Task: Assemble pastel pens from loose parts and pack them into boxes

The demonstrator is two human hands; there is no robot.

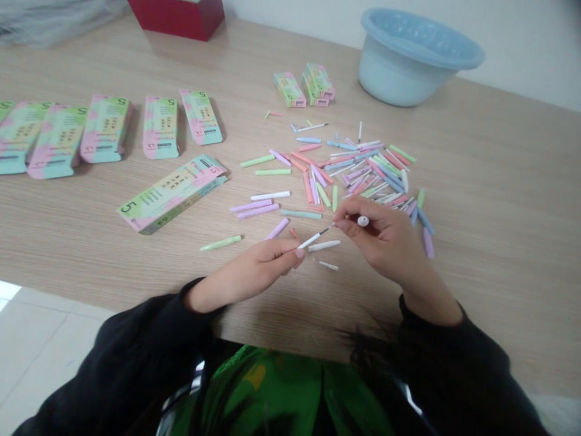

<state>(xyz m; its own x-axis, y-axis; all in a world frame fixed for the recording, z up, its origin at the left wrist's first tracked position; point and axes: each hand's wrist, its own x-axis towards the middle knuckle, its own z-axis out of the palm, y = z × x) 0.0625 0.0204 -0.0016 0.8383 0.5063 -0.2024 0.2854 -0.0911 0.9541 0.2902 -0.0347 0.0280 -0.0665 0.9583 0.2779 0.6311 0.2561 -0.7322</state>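
My left hand [258,266] is closed on a slim white pen barrel [309,241], held between thumb and fingertips. A thin dark and pale tip sticks out of the barrel toward my right hand [385,242]. There the thumb and forefinger pinch at the end of that tip; whatever is between them is too small to make out. Tucked in the curled fingers of this hand is a white pen piece with a rounded end [363,221]. Just below the hands lie a white pen piece [324,246] and a smaller white part [327,265].
Beyond my hands spreads a pile of pastel pen parts [349,163]. An open carton [172,192] lies at left, with several upright cartons [161,127] behind it. Smaller boxes [290,89], a blue basin [408,66] and a red box [181,18] stand at the back.
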